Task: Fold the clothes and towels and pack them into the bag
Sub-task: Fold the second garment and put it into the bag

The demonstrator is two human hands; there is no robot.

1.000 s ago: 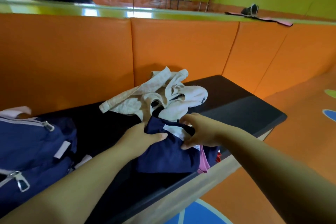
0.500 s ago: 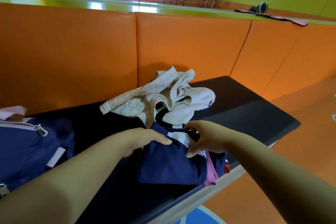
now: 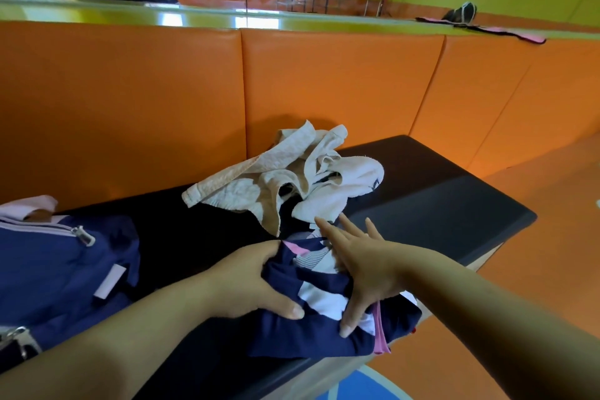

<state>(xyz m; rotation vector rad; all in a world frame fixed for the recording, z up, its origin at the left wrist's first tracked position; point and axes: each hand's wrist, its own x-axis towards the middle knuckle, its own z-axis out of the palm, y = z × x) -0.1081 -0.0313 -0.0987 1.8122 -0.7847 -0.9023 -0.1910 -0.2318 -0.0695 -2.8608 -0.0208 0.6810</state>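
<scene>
Your left hand (image 3: 253, 282) has its fingers curled round the nine o'clock edge of the navy garment (image 3: 311, 338), thumb on top, while your right hand (image 3: 367, 266) presses flat on the cloth's three o'clock side, fingers straight and spread, clasping nothing. The garment, navy with white and pink patches, lies bunched at the front edge of the black bench (image 3: 438, 204). A crumpled heap of white towels (image 3: 292, 182) lies just beyond it at twelve o'clock, near your right fingertips, and the blue bag (image 3: 55, 269) rests on the bench at nine o'clock, apart from the garment.
</scene>
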